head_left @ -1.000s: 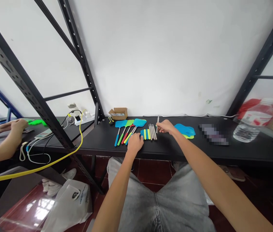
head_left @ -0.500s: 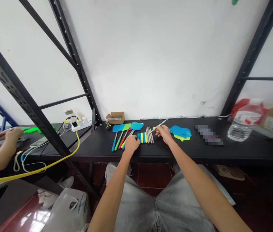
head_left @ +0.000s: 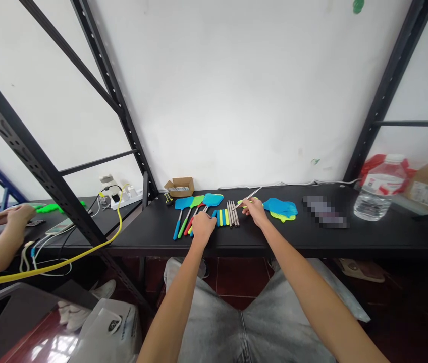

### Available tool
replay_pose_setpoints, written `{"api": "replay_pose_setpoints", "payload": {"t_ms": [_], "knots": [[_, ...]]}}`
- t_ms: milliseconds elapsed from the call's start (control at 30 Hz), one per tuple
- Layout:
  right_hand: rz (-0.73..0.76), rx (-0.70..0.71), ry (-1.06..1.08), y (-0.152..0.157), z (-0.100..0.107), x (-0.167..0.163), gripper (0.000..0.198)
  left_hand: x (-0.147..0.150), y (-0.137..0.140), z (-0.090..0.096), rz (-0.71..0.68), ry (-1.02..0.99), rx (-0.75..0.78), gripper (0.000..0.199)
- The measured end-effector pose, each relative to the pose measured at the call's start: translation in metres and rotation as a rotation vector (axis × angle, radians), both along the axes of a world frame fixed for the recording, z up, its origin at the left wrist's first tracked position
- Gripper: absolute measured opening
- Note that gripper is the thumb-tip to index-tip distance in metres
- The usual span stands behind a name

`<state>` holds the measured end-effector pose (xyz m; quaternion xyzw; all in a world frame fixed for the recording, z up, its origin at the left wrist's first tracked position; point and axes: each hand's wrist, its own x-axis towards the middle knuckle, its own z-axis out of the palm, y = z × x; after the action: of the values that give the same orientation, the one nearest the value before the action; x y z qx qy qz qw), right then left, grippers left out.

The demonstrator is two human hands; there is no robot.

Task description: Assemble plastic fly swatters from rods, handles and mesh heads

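My left hand (head_left: 203,226) is closed at the left end of a row of blue and yellow handle grips (head_left: 222,218), pinching a tilted blue handle grip (head_left: 214,214). Several silver metal rods (head_left: 232,214) lie side by side just right of the row. Above them, my right hand (head_left: 255,210) pinches one slanted metal rod (head_left: 251,193). Left of my left hand, several fly swatters (head_left: 183,202) with coloured heads and handles lie next to each other; my hand partly covers some. Loose blue swatter heads (head_left: 280,206) rest on yellow-green ones (head_left: 284,217) to the right.
A small open cardboard box (head_left: 179,187) stands at the back. A blurred-out object (head_left: 324,212) and a water bottle (head_left: 378,189) are on the right. A yellow cable (head_left: 85,253) crosses the black rack post on the left. Another person's hands (head_left: 19,216) are at the far left.
My left hand has drawn slightly left, and the end blue handle grip now tilts out of the row. My right hand still holds the rod in nearly the same place.
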<state>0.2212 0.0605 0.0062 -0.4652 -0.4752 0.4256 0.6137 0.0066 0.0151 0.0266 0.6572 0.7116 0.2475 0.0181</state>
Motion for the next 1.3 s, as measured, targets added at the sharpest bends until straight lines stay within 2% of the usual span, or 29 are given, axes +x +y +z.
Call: {"api": "replay_pose_setpoints", "payload": {"t_ms": [133,300,433,700,833,1300], "knots": [[-0.003,0.006,0.000,-0.001,0.000,0.000,0.009,-0.003,-0.002,0.010,0.055,-0.038,-0.006,0.018],[-0.013,0.014,0.020,0.003,-0.003,0.001,0.011,0.004,-0.003,0.015,-0.040,-0.032,0.109,0.019],[-0.033,0.028,0.053,0.005,-0.006,0.002,0.015,0.013,-0.004,0.007,-0.150,-0.040,0.233,0.022],[-0.028,0.048,0.159,0.007,-0.008,0.004,0.023,0.010,-0.006,-0.006,-0.332,0.000,0.334,0.027],[-0.026,0.033,0.132,0.008,-0.009,0.004,0.024,0.010,-0.006,-0.007,-0.341,0.023,0.346,0.034],[0.001,0.057,0.184,0.011,-0.014,0.006,0.023,0.009,-0.002,-0.015,-0.403,0.005,0.421,0.027]]}}
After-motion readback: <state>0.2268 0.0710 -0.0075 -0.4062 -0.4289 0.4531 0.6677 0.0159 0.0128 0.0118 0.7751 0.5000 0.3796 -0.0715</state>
